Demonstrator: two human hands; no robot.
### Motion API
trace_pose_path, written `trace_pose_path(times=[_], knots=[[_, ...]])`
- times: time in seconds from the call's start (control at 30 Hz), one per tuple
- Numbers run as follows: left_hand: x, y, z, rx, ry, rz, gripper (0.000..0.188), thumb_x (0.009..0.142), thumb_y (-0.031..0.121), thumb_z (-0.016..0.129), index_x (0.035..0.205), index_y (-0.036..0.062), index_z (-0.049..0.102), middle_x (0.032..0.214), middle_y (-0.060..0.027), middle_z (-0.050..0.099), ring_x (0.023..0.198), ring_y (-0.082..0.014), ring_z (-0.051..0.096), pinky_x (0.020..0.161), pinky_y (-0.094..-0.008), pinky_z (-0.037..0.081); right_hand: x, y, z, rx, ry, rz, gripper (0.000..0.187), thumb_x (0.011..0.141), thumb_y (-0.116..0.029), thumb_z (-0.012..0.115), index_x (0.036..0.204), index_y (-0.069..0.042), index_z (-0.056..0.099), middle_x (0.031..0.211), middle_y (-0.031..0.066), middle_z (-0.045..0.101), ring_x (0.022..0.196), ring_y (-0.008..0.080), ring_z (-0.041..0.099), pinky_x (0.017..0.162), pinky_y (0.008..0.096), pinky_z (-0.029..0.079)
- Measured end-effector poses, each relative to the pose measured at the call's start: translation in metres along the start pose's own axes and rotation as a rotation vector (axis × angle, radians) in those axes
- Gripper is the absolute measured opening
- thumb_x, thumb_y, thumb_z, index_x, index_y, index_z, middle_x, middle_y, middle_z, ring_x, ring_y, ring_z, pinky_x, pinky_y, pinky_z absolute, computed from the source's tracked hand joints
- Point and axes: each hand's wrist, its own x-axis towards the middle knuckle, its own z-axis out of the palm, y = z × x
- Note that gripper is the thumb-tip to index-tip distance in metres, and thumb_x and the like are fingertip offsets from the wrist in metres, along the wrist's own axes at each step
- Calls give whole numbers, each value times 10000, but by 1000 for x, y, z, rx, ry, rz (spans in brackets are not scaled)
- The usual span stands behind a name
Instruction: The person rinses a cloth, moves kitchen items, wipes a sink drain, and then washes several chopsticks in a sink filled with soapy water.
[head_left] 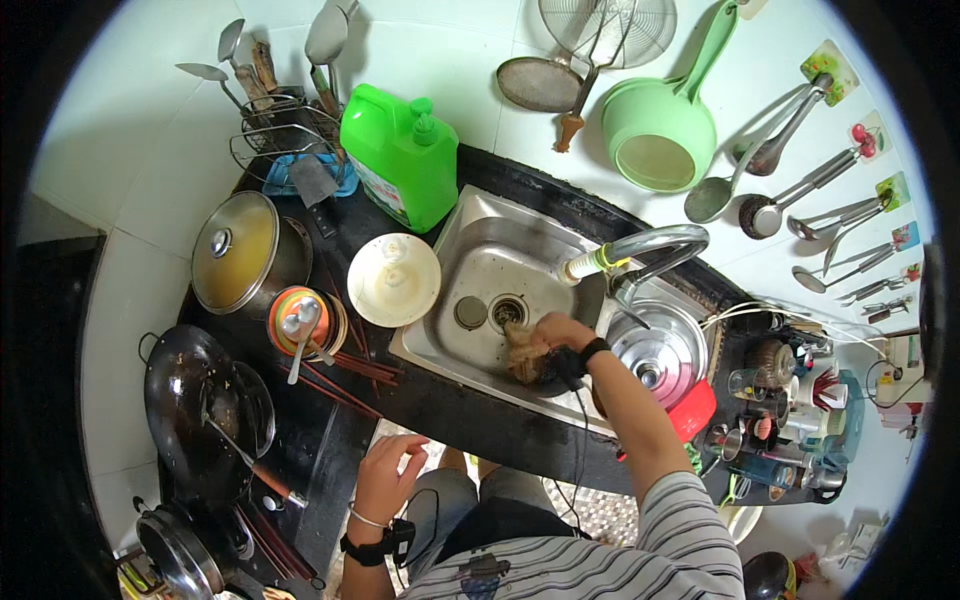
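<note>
My right hand (560, 333) is down in the stainless steel sink (470, 255), closed on a tan, crumpled scrubbing cloth (524, 352) at the front right of the basin. Beside the cloth are the drain (508, 311) and a round metal drain cover (470, 312). What lies under the cloth is hidden. My left hand (388, 474) hangs in front of the counter edge, thumb apart from loosely bent fingers, holding nothing. The tap (655, 245) reaches over the right part of the sink.
A white bowl (393, 281) stands left of the sink, near a green detergent jug (398, 160). Bowls with spoons (300, 325), chopsticks (345, 388), a lidded pot (240, 255) and a wok (190, 400) crowd the left. A metal lid (655, 350) and red cleaver-shaped item (692, 410) sit right.
</note>
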Motion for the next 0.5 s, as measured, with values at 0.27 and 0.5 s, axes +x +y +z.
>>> trace_pose_path(times=[0.27,0.5], knots=[[4,38,-5,1,-51,207,178,791,90,630,956,29,608,836,-103,610,789,-248,595,702,-326,468,-117,-94,-82,530,427,175,261,660,-203,610,754,41,608,624,122,556,618,196,554,585,344,438],[3,50,-6,25,-86,319,190,787,89,630,967,34,602,845,-101,616,787,-247,592,708,-330,468,-167,-107,-75,1018,427,213,147,724,-165,598,771,-25,592,697,25,534,667,139,532,596,274,443]])
